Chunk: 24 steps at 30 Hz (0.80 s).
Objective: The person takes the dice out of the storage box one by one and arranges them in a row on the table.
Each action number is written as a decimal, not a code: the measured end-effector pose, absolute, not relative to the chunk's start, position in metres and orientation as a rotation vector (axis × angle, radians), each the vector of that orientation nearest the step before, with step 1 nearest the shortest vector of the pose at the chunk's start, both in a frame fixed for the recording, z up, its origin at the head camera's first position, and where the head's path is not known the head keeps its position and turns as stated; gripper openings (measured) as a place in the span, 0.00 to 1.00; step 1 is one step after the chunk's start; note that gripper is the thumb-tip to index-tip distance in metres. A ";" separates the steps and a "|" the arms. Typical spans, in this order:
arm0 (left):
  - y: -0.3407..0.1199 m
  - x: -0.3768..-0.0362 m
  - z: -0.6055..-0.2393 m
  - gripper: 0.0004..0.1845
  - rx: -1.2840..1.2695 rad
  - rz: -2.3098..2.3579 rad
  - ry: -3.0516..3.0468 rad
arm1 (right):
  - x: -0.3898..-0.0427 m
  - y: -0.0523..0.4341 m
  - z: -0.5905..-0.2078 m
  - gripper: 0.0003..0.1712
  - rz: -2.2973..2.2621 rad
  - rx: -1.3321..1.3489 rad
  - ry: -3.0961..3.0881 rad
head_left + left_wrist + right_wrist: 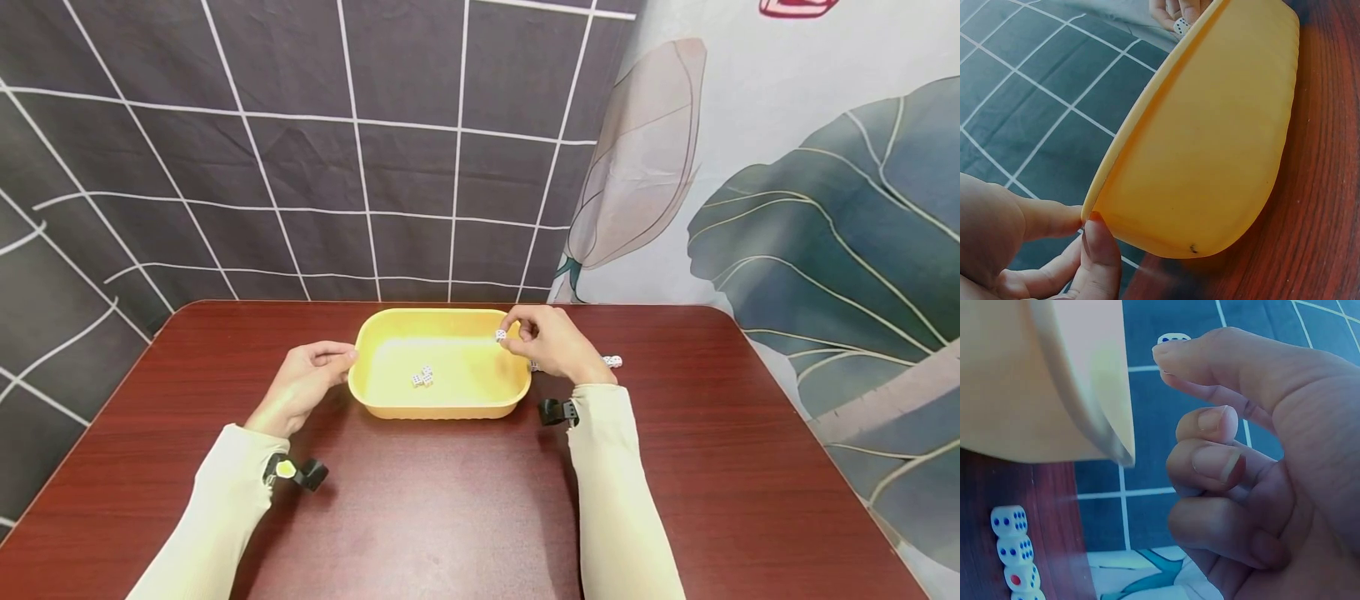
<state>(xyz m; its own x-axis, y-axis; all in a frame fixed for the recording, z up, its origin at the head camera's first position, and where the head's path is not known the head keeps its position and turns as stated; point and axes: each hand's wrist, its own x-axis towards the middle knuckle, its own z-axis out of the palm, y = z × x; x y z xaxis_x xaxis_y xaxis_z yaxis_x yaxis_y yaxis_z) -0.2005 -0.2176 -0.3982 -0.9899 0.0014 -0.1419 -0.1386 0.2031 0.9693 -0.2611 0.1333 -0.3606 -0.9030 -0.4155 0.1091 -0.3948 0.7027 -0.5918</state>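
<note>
A yellow plastic basin [442, 412] stands on the table, and three white dice [423, 377] lie together on its floor, left of the middle. My left hand [306, 379] pinches the basin's left rim between thumb and fingers, as the left wrist view also shows. Over the basin's right end, my right hand [551, 342] holds one white die [500, 335] between thumb and index finger. In the right wrist view the thumb covers most of this die [1174, 339], while the other fingers curl toward the palm.
Several more dice [1015, 553] stand in a row on the table just right of the basin, partly hidden by my right hand in the head view. The reddish-brown table [465, 500] meets a dark grid-patterned cloth [300, 167] behind. A leaf-patterned cloth [810, 233] hangs at the right.
</note>
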 end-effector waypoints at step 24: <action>-0.219 -0.203 -0.400 0.24 -0.138 1.890 2.355 | -0.260 0.174 -0.357 0.06 -1.008 -0.536 2.920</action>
<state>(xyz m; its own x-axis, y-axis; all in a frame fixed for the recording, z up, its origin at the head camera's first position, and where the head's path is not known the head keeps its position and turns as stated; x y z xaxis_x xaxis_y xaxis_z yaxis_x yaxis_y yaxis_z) -0.2026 -0.2186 -0.4005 -0.9888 0.0033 -0.1492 -0.1449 0.2164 0.9655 -0.2602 0.1735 -0.3567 -0.9415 -0.3205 0.1045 -0.3167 0.7348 -0.5998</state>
